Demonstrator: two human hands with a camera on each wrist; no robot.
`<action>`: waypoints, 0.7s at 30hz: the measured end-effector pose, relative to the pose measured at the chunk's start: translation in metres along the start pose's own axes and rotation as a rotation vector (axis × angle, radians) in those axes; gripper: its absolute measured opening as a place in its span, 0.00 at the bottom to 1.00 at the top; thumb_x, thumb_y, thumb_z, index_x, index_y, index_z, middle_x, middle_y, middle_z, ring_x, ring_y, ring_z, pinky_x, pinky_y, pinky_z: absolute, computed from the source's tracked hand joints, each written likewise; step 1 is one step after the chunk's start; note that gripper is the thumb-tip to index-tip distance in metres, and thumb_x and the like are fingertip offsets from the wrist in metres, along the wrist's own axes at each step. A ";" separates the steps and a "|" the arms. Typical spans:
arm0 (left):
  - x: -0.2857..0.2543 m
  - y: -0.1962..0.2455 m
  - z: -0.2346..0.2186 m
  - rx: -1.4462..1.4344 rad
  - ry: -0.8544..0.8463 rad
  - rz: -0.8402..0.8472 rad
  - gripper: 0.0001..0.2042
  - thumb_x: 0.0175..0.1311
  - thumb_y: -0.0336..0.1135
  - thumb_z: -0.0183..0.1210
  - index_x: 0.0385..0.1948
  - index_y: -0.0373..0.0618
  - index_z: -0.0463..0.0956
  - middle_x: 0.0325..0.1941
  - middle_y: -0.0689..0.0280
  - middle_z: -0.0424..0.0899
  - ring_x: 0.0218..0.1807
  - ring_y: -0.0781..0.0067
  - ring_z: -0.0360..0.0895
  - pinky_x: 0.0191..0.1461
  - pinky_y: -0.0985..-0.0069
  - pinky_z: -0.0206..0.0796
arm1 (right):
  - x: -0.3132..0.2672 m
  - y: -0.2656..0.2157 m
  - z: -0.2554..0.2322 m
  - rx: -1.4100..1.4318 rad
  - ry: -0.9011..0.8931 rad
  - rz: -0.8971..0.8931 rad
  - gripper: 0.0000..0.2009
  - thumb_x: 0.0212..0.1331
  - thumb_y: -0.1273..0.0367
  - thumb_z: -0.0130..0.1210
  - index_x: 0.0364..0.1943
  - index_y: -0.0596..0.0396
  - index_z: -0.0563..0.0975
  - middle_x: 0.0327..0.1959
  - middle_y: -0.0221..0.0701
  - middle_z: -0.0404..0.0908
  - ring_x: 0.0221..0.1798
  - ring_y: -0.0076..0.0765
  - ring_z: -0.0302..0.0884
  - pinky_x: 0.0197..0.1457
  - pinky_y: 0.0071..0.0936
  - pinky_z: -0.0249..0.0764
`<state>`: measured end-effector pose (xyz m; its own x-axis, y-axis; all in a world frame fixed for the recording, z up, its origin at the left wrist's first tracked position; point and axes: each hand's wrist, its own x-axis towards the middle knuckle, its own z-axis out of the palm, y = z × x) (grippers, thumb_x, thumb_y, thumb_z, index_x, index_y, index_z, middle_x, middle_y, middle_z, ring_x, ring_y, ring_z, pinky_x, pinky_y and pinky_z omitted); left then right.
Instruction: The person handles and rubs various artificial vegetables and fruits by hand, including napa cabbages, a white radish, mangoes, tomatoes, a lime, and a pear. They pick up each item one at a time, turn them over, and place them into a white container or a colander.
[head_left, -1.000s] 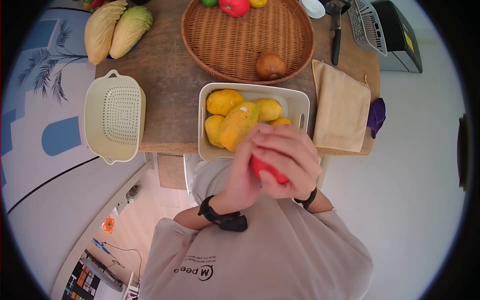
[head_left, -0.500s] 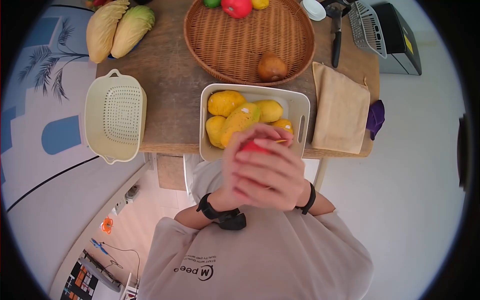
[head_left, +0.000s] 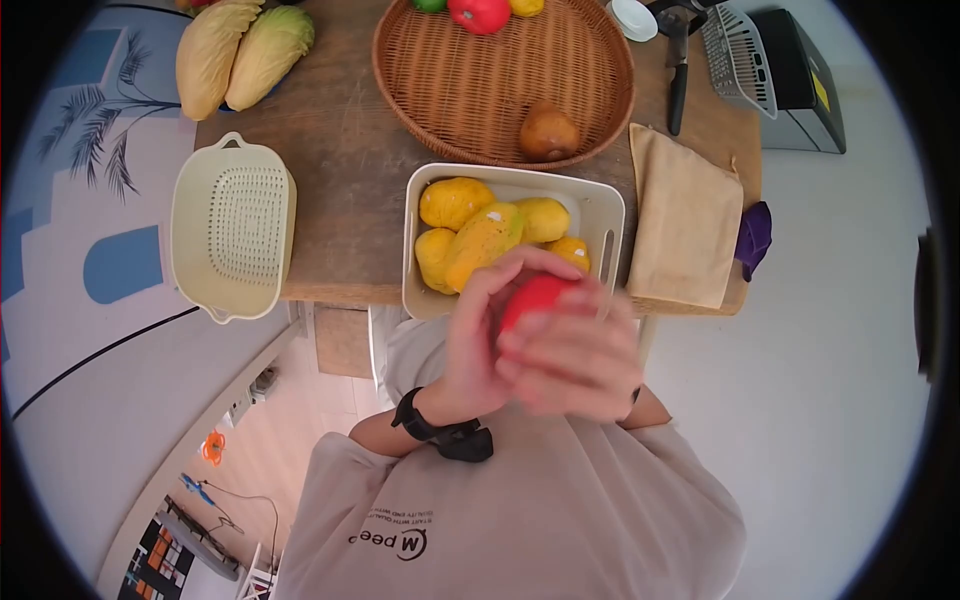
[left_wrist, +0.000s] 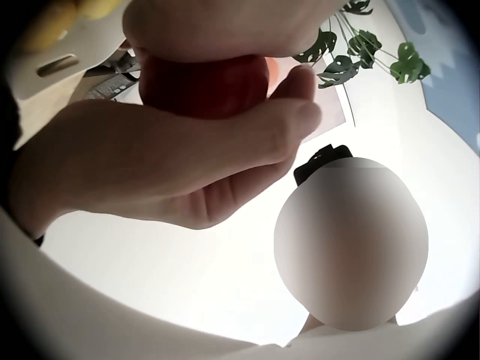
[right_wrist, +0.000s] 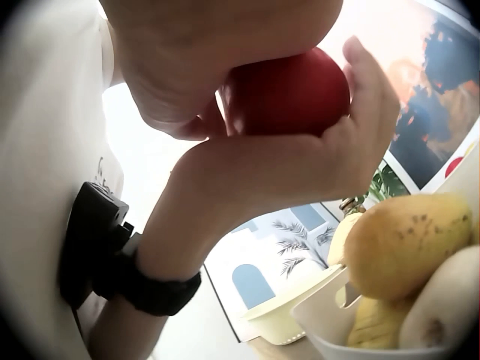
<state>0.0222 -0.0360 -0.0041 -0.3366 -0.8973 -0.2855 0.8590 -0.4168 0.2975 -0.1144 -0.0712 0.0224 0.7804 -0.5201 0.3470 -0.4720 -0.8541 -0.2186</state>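
Note:
Both hands are close together in front of the body, with a smooth round red fruit [head_left: 540, 296] between them. My left hand [head_left: 474, 338] cups it from the left, thumb and fingers curving round its side. Blurred, the right hand [head_left: 582, 358] lies across the near and right part of the fruit with bent fingers. The right wrist view shows the red fruit [right_wrist: 289, 94] against the left palm [right_wrist: 255, 172], fingers wrapping its far end. In the left wrist view the right hand [left_wrist: 187, 161] holds the fruit's other side.
Just beyond the hands, a white bin [head_left: 414, 250] holds several yellow fruits [head_left: 485, 245]. Behind it a wicker tray [head_left: 480, 80] bears a brown fruit [head_left: 549, 133] and others. A cream colander [head_left: 235, 225] sits left; a folded cloth [head_left: 685, 220] and knife [head_left: 678, 98] lie right.
The hands keep the red fruit between them and shift round it. The right hand has slid rightward and nearer the body, exposing more of the fruit's top.

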 end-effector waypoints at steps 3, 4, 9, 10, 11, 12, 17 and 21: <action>-0.003 0.001 0.027 0.000 0.303 -0.001 0.19 0.84 0.47 0.40 0.54 0.44 0.77 0.62 0.63 0.82 0.59 0.64 0.79 0.70 0.69 0.69 | 0.003 0.017 -0.006 0.413 0.425 0.019 0.05 0.63 0.68 0.67 0.36 0.53 0.90 0.44 0.39 0.90 0.51 0.49 0.89 0.56 0.42 0.86; -0.004 0.000 0.018 -0.036 0.218 -0.092 0.19 0.84 0.47 0.40 0.55 0.44 0.77 0.62 0.63 0.82 0.60 0.64 0.79 0.71 0.69 0.69 | -0.004 0.011 -0.004 0.405 0.403 -0.033 0.13 0.53 0.68 0.55 0.36 0.52 0.90 0.44 0.39 0.90 0.51 0.48 0.89 0.55 0.42 0.86; 0.003 0.001 -0.001 -0.071 -0.022 -0.093 0.20 0.86 0.49 0.41 0.57 0.44 0.75 0.60 0.61 0.82 0.62 0.65 0.79 0.73 0.66 0.69 | -0.018 -0.005 -0.006 0.545 0.336 -0.309 0.18 0.34 0.65 0.68 0.36 0.53 0.90 0.44 0.40 0.90 0.49 0.45 0.89 0.50 0.38 0.87; 0.002 0.001 0.000 -0.091 -0.016 -0.070 0.20 0.86 0.49 0.42 0.56 0.44 0.76 0.58 0.62 0.84 0.60 0.66 0.79 0.71 0.68 0.70 | -0.014 0.003 -0.004 0.510 0.379 -0.220 0.17 0.38 0.65 0.69 0.37 0.54 0.89 0.44 0.40 0.90 0.49 0.46 0.89 0.50 0.39 0.87; -0.001 0.001 0.006 -0.128 0.105 -0.084 0.20 0.86 0.49 0.42 0.56 0.44 0.76 0.56 0.61 0.84 0.60 0.66 0.79 0.71 0.68 0.70 | -0.011 0.011 -0.002 0.472 0.422 -0.132 0.15 0.42 0.66 0.69 0.37 0.55 0.89 0.45 0.40 0.90 0.49 0.46 0.89 0.51 0.40 0.87; -0.008 0.002 0.017 -0.163 0.223 -0.099 0.20 0.85 0.49 0.42 0.55 0.44 0.77 0.55 0.61 0.84 0.60 0.67 0.79 0.71 0.67 0.70 | -0.008 0.018 0.000 0.431 0.464 -0.045 0.14 0.46 0.66 0.70 0.38 0.55 0.89 0.45 0.40 0.89 0.49 0.47 0.89 0.51 0.41 0.87; -0.003 -0.006 -0.003 -0.284 0.065 -0.071 0.19 0.84 0.49 0.43 0.54 0.44 0.77 0.55 0.62 0.83 0.61 0.69 0.78 0.72 0.67 0.68 | 0.000 0.009 -0.003 0.498 0.400 -0.121 0.14 0.56 0.64 0.67 0.42 0.59 0.87 0.45 0.41 0.88 0.48 0.46 0.88 0.54 0.41 0.86; 0.011 -0.002 -0.009 -0.170 -0.120 -0.012 0.18 0.83 0.48 0.42 0.51 0.45 0.75 0.56 0.62 0.81 0.63 0.68 0.77 0.74 0.67 0.67 | -0.036 -0.030 0.024 0.534 0.604 -0.315 0.05 0.49 0.68 0.70 0.24 0.52 0.86 0.39 0.41 0.91 0.45 0.49 0.91 0.48 0.36 0.89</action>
<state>0.0198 -0.0436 -0.0164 -0.3819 -0.9076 -0.1746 0.9039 -0.4062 0.1342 -0.1189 -0.0267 -0.0056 0.4198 -0.3038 0.8553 0.1039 -0.9201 -0.3778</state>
